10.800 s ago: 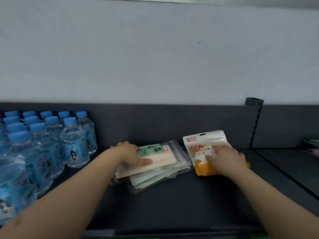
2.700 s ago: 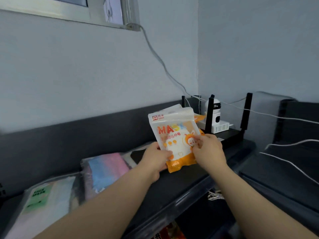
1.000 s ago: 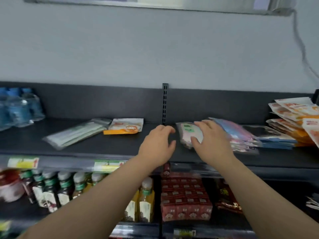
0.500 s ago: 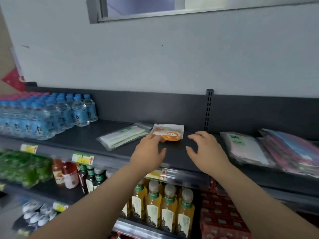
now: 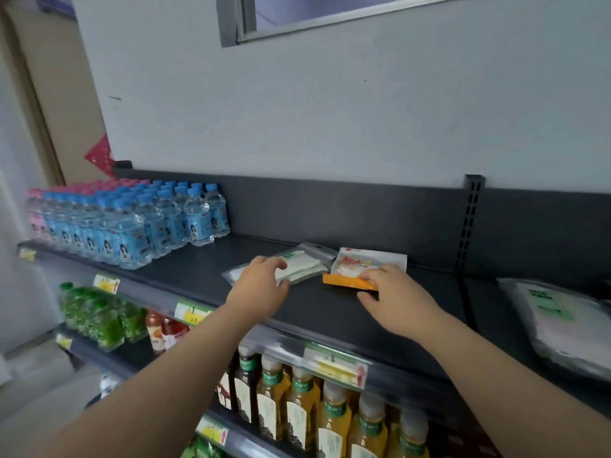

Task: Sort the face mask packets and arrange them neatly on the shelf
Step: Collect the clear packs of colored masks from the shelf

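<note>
A flat stack of clear mask packets (image 5: 307, 266) with green-and-white contents lies on the dark top shelf (image 5: 330, 314). My left hand (image 5: 261, 287) is on its near end, fingers over the top and thumb at the edge. Right beside it lies an orange-and-white mask packet (image 5: 365, 262). My right hand (image 5: 396, 300) pinches that packet's orange near edge between fingers and thumb. Another stack of clear packets with green print (image 5: 558, 317) lies further right, past the shelf joint.
Rows of small water bottles (image 5: 132, 223) fill the shelf's left end. A slotted upright (image 5: 469, 223) stands at the back right. Below the shelf are yellow drink bottles (image 5: 297, 408), red bottles (image 5: 162, 328) and green packs (image 5: 96, 315).
The view swung left along the shelf. Both hands reached forward: the left landed on the clear packet stack, and the right closed on the orange packet's edge.
</note>
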